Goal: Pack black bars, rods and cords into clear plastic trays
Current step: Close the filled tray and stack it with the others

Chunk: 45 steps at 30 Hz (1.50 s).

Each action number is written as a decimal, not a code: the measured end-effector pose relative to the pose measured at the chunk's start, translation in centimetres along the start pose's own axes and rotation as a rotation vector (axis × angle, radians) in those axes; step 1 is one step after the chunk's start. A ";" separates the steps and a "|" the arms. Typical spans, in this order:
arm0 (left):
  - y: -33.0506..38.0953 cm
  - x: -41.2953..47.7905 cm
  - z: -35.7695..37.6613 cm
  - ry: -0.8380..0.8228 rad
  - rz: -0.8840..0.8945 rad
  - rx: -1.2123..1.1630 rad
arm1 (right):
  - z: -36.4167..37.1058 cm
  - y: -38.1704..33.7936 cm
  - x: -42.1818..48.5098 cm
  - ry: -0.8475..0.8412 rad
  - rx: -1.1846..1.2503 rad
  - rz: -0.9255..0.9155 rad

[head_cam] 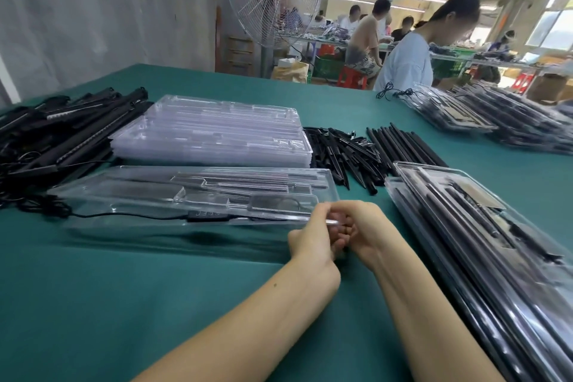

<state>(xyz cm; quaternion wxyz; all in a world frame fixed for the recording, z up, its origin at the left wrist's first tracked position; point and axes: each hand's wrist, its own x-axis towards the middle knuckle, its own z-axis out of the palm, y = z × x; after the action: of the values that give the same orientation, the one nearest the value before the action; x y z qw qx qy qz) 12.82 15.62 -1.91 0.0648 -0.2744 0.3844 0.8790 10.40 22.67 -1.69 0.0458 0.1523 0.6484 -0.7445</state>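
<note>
A clear plastic tray (pixel 148 192) lies across the green table (pixel 124 304) in front of me. A black cord with an inline controller (pixel 201 215) runs along its near side. My left hand (pixel 313 232) and my right hand (pixel 366 226) meet at the tray's near right corner, fingers curled, pinching the clear edge between them. A pile of black bars (pixel 62 133) lies at the far left. Short black rods (pixel 341 152) and longer black rods (pixel 406 146) lie behind my hands.
A stack of empty clear trays (pixel 217 133) sits behind the front tray. Packed trays (pixel 465 226) are stacked along the right, and more packed trays (pixel 496 121) lie far right. A person (pixel 409 59) stands beyond the table, near a big standing fan (pixel 273 0).
</note>
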 end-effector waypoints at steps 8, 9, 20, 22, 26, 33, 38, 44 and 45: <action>-1.6 0.2 -0.1 0.049 0.077 0.032 | -0.6 -0.4 0.1 -0.093 -0.016 0.130; -1.7 0.3 -0.1 0.047 0.091 0.040 | -0.6 -0.4 0.1 -0.101 -0.025 0.134; -1.9 0.7 -0.7 0.068 0.130 0.069 | 0.5 0.1 0.1 -0.020 -0.050 0.084; -1.9 0.6 -0.7 0.067 0.120 0.055 | 0.9 0.4 0.1 0.029 -0.081 0.055; -1.8 0.5 -0.7 0.060 0.102 0.022 | 1.3 0.7 0.1 0.054 -0.067 0.037; -1.3 0.6 -0.9 0.015 0.078 -0.015 | 0.9 0.8 -0.1 -0.011 0.006 0.012; -1.1 0.8 -1.0 -0.002 0.068 0.004 | 0.6 0.8 0.0 -0.084 0.092 0.003; -1.0 0.6 -1.1 -0.023 0.059 0.019 | 0.2 0.8 0.2 -0.102 -0.006 -0.048; -0.9 0.5 -1.1 -0.024 0.059 0.018 | 0.1 0.9 0.2 -0.106 -0.014 -0.054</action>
<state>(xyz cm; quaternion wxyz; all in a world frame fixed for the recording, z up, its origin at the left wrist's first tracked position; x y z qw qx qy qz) 13.15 15.39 -3.42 0.0463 -0.2517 0.3996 0.8803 10.44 22.44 -2.56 0.0612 0.0950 0.6540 -0.7480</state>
